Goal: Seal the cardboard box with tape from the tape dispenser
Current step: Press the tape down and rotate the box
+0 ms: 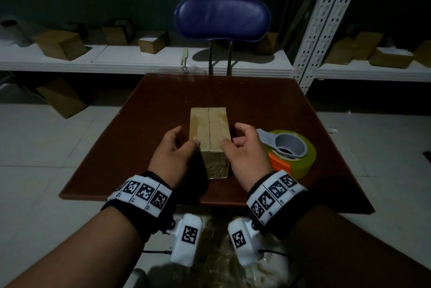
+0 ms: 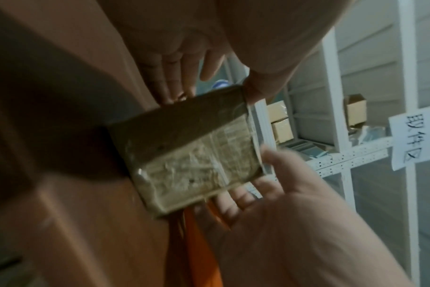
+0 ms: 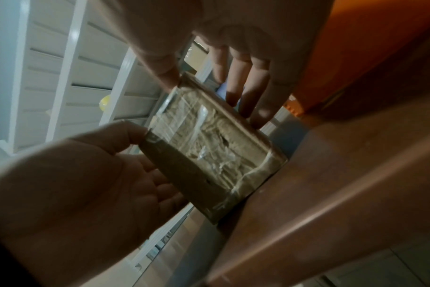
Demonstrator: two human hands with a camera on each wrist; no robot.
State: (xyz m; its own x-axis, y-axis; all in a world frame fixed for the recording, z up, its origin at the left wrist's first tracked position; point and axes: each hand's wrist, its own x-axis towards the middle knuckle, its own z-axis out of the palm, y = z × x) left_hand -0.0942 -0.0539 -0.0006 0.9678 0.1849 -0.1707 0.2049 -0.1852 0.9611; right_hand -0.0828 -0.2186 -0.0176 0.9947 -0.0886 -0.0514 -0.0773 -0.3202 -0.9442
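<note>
Now left hand (image 1: pixel 173 154) and right hand (image 1: pixel 247 151) — fingers loose, flat — brace box (image 1: pixel 198 124), probably steadying it; dispenser (image 1: pixel 289 152) just right of box.

Small brown cardboard box (image 1: pixel 208 129) sits on table (image 1: pixel 163 101), long axis pointing away. Top flaps closed, meeting at a centre seam. Near end face covered in wrinkled clear tape. Tape dispenser (image 1: pixel 291 147) lies flat just right of box: yellow-green roll, grey handle, orange cutter end.
</note>
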